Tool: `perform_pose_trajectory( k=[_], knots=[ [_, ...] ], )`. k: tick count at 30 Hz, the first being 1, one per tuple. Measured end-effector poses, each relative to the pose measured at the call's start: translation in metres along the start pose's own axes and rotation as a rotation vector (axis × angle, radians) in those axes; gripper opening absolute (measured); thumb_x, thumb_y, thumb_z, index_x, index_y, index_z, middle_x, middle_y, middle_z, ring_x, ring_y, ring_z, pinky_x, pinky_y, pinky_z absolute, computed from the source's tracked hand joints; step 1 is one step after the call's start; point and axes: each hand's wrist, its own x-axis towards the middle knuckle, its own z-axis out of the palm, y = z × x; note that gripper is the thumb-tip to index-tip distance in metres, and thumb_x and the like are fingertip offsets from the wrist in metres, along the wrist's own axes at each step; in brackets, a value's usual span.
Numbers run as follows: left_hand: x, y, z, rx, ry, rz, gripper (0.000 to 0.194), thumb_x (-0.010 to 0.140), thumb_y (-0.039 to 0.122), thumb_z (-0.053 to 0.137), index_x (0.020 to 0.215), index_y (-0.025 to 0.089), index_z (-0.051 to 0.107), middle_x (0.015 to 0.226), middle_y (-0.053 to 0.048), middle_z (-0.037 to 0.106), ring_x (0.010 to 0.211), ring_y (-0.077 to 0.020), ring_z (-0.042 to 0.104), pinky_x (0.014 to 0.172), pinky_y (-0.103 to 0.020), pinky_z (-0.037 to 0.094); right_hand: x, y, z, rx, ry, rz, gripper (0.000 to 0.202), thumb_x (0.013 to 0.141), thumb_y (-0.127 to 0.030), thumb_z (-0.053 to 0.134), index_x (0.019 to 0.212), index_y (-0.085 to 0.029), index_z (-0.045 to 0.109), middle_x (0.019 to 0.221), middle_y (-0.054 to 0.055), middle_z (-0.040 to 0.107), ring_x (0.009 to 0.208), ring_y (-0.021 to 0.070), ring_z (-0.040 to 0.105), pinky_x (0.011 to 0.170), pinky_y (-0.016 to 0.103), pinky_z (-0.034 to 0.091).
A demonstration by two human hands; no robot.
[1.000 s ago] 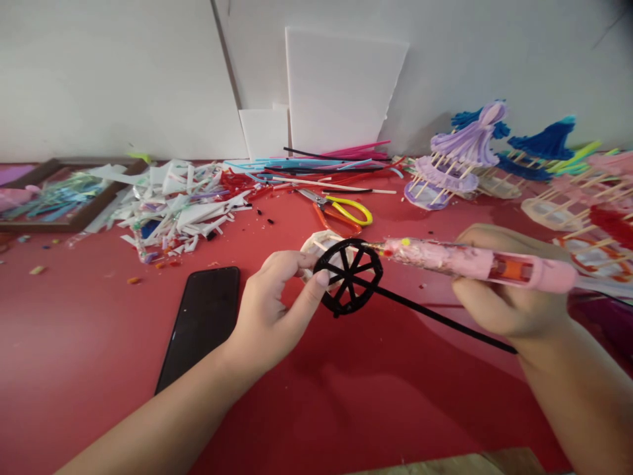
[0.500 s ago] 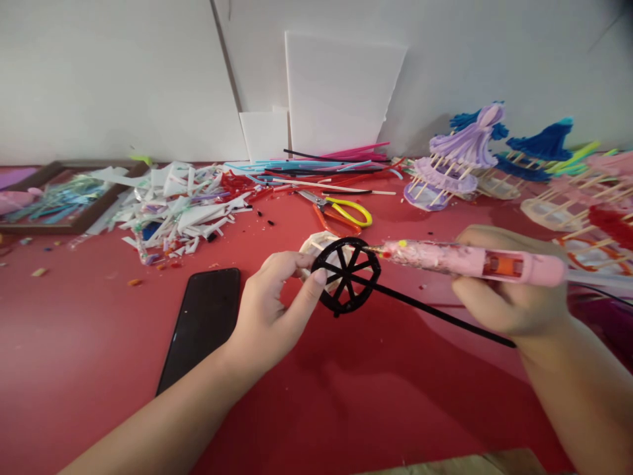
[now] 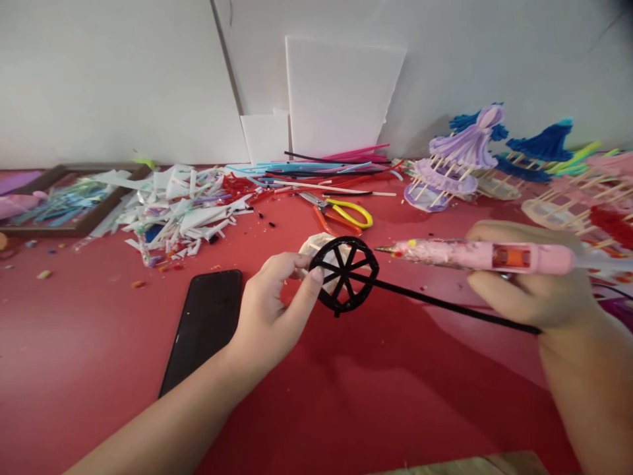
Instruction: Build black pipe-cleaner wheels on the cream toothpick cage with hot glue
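Note:
A black spoked wheel (image 3: 345, 269) is pinched at its left edge between the thumb and fingers of my left hand (image 3: 277, 303). Behind the wheel shows a pale disc (image 3: 309, 245), partly hidden. One long black strip (image 3: 455, 309) runs from the wheel rightward to my right wrist. My right hand (image 3: 534, 284) is closed round a pink glue gun (image 3: 445, 254), whose metal tip points left, a small gap away from the wheel's right rim.
Pliers (image 3: 341, 211) lie behind the wheel, a black phone (image 3: 202, 330) left of my left hand. White scraps (image 3: 188, 204), a brown frame (image 3: 49, 231) and coloured strips (image 3: 316, 168) sit further back. Small tiered models, one purple (image 3: 445, 175), stand at the right.
My right hand and the glue gun have moved right, so the tip has left the wheel's rim. The strip's far end has shifted right. My left hand keeps its hold.

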Motion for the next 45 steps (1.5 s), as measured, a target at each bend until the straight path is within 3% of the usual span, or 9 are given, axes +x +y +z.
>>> perform_pose_trajectory(
  k=[3,9,14,17,19,22,25,30,45],
  knots=[
    [0.0,0.0,0.0,0.012,0.026,-0.013,0.02,0.091,0.035,0.055,0.092,0.018,0.063,0.085,-0.005,0.07,0.08,-0.0178,0.066,0.075,-0.032,0.054,0.005,0.006,-0.001,-0.057,-0.058,-0.008,0.007,0.069,-0.019,0.051,0.064,-0.022,0.056,0.054,0.001,0.06,0.046,0.0138,0.053,0.046,0.026,0.04],
    [0.0,0.003,-0.002,0.079,0.0,0.06,0.019,0.091,0.031,0.052,0.09,0.016,0.063,0.087,-0.007,0.07,0.082,-0.018,0.065,0.076,-0.032,0.052,-0.003,0.021,0.02,-0.177,-0.517,0.29,0.009,0.076,-0.022,0.059,0.082,-0.021,0.065,0.075,0.005,0.073,0.065,0.0191,0.066,0.054,0.027,0.044],
    [0.0,0.007,-0.003,0.182,0.023,0.199,0.012,0.091,0.025,0.052,0.089,0.017,0.061,0.083,-0.005,0.068,0.077,-0.0161,0.063,0.074,-0.031,0.052,-0.011,0.023,0.031,-0.276,-0.365,0.3,0.032,0.072,-0.009,0.053,0.1,-0.018,0.066,0.104,0.015,0.07,0.095,0.0285,0.066,0.078,0.04,0.047],
    [-0.001,0.009,-0.002,0.228,0.048,0.317,0.006,0.089,0.02,0.053,0.089,0.018,0.059,0.085,-0.005,0.067,0.082,-0.0169,0.063,0.076,-0.031,0.053,-0.008,-0.011,0.028,-0.256,-0.147,0.31,0.024,0.08,-0.016,0.051,0.101,-0.017,0.063,0.094,0.011,0.069,0.082,0.0228,0.066,0.077,0.039,0.049],
    [-0.001,0.01,-0.001,0.252,0.056,0.39,0.004,0.087,0.017,0.055,0.088,0.019,0.058,0.087,-0.006,0.068,0.087,-0.0186,0.063,0.078,-0.033,0.053,-0.006,-0.043,0.024,0.044,0.073,0.245,0.012,0.086,-0.023,0.054,0.094,-0.022,0.061,0.08,0.003,0.068,0.068,0.0166,0.065,0.065,0.03,0.051],
    [-0.002,0.011,0.001,0.271,0.041,0.478,0.008,0.085,0.013,0.057,0.09,0.02,0.058,0.088,-0.006,0.069,0.09,-0.0197,0.062,0.081,-0.035,0.053,-0.007,-0.08,0.023,0.362,0.001,0.042,0.012,0.087,-0.032,0.058,0.094,-0.023,0.058,0.074,-0.001,0.068,0.063,0.013,0.064,0.058,0.024,0.052],
    [-0.002,0.011,0.002,0.28,0.028,0.524,0.01,0.085,0.012,0.058,0.091,0.02,0.057,0.089,-0.005,0.069,0.091,-0.0193,0.061,0.082,-0.035,0.053,-0.011,-0.095,0.026,0.369,-0.064,-0.057,0.013,0.084,-0.027,0.066,0.092,-0.022,0.057,0.076,0.0,0.07,0.066,0.0125,0.066,0.061,0.023,0.054],
    [-0.001,0.011,0.001,0.285,0.012,0.524,0.01,0.085,0.012,0.057,0.091,0.02,0.055,0.09,-0.005,0.069,0.091,-0.0197,0.061,0.082,-0.036,0.053,-0.017,-0.091,0.029,0.292,-0.078,-0.077,0.016,0.085,-0.011,0.063,0.094,-0.024,0.061,0.081,0.001,0.071,0.074,0.0139,0.068,0.07,0.027,0.056],
    [-0.002,0.015,0.004,0.286,-0.046,0.539,0.009,0.083,0.011,0.059,0.087,0.018,0.056,0.089,-0.006,0.069,0.091,-0.0192,0.06,0.085,-0.034,0.051,-0.009,-0.088,0.024,0.12,0.075,-0.035,0.01,0.086,-0.014,0.063,0.088,-0.023,0.06,0.074,0.0,0.07,0.064,0.012,0.066,0.061,0.024,0.052]
  ],
)
